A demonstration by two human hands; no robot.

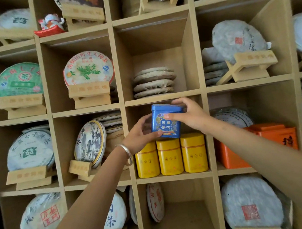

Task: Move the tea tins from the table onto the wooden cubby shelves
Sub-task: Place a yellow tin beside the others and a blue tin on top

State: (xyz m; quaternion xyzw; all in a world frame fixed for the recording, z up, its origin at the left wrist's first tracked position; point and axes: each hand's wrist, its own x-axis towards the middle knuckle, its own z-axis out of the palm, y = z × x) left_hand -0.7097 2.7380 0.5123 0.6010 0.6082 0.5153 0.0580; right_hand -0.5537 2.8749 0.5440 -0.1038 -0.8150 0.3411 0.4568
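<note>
Both hands form the grip on one blue tin (166,121): the left hand (139,135) cups its lower left corner with fingertips under the bottom edge, and the right hand (186,115) wraps the upper right side with the thumb across the front face, so the grip is closed on the tin from both sides. The tin is carried tilted, its lid leaning back and to the left, its long axis nearly upright, and it sits inside the mouth of a cubby (173,176) in the middle column of the shelves. Directly below it, along the front edge of that cubby's floor, stand three yellow tins (170,157) in a row, shoulder to shoulder and filling the width. The blue tin's bottom edge is at or just above the lids of the left and middle yellow tins; whether it touches them I cannot tell. The move ahead looks like a short lowering and levelling onto those lids, with both hands about equally near. Outward, the cubby to the right holds two orange tins (261,142), one behind the other as far as can be seen. The cubby above holds one stack of wrapped tea cakes (153,82). No tabletop is in view.
</note>
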